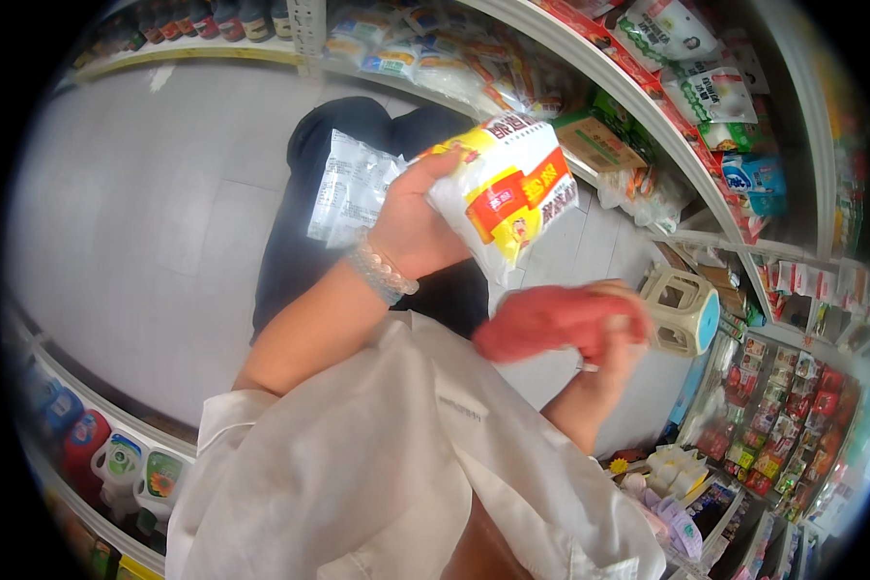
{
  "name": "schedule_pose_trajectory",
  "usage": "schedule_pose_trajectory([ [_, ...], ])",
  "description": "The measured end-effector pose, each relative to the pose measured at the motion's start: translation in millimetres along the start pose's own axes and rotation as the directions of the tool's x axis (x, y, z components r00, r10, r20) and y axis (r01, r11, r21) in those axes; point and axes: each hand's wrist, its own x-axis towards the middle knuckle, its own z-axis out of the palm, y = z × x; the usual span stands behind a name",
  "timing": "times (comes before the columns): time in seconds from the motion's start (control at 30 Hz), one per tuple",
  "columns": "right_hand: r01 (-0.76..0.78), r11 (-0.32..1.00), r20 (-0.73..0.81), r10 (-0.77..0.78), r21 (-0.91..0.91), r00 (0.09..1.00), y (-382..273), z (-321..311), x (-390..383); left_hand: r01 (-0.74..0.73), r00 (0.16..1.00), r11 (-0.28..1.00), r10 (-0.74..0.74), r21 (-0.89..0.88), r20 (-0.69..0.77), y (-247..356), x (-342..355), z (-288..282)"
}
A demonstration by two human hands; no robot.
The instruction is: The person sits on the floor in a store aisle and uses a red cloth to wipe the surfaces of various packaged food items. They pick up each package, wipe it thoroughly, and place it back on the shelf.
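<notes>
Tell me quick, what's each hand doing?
Left hand: closed on a white, yellow and red packet.
Right hand: closed on a blurred red cloth.

Shop interior with a pale grey tiled floor (126,203), brightly lit. Upper left: a white metal shelf (203,55) bearing dark bottles with red-and-pale labels (228,21), ending at a white perforated upright (309,34). Upper right: a long white shelf, edged with a red strip (681,118), above a brown-and-green cardboard box (604,141). Right: a beige plastic stool with a light-blue round panel (710,323), near racks of small colourful packets (773,416). Lower left: shelving with white, red and blue plastic jugs (121,462).
</notes>
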Motion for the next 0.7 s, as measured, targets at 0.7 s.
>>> schedule_pose_trajectory([
  [0.7,0.388,0.760,0.151,-0.365,-0.522,0.918,22.0,53.7,92.7,0.124,0.988,0.881,-0.067,0.456,-0.139,-5.6,-13.6,-1.6],
])
